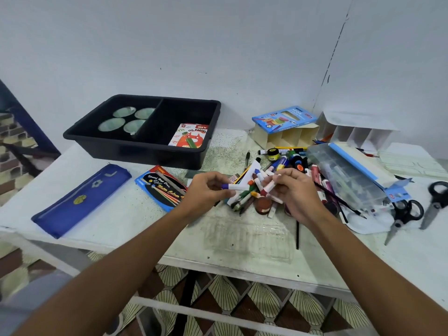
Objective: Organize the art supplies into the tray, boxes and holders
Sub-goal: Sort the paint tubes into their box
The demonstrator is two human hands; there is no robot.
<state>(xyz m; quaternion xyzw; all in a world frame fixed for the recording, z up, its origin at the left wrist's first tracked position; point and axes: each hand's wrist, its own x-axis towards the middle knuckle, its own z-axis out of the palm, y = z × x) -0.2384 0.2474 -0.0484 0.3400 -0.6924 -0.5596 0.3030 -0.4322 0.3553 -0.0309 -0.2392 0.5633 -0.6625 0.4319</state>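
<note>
White crayon with purple tip (234, 187): we pinch it in left hand (206, 194) fingers, long axis level, pointing centre-frame toward right hand (294, 190), whose fingers clamp a red-tipped crayon (269, 187).

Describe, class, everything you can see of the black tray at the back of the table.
The black tray looks like glossy plastic, rectangular and deep-walled with a rolled rim. A wall splits it into two compartments. The left one holds four round, pale green lidded pots; the right one holds an oil pastel box leaning in its near corner. The tray sits flat on the white table by the wall. Neither hand touches it.
</note>
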